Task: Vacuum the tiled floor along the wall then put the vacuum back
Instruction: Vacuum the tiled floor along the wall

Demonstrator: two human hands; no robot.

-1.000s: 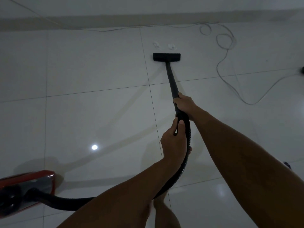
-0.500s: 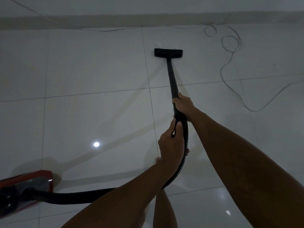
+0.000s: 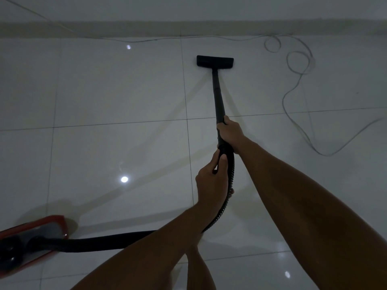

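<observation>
The vacuum [image 3: 31, 239] sits at the lower left. Its hose [image 3: 229, 185] is gripped by the left hand [image 3: 211, 183], the tube [image 3: 217, 95] by the right hand [image 3: 230, 130]. The nozzle [image 3: 215, 62] lies flat near the wall [image 3: 188, 9]. Sweeping is judged under way; the cable [image 3: 297, 84] should be avoided next.

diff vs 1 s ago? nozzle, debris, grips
The floor nozzle slid forward toward the wall, over the spot where two small white scraps lay; they no longer show. Unchanged: right hand grips the black wand, left hand grips the ribbed hose, and the red vacuum body sits lower left.
</observation>
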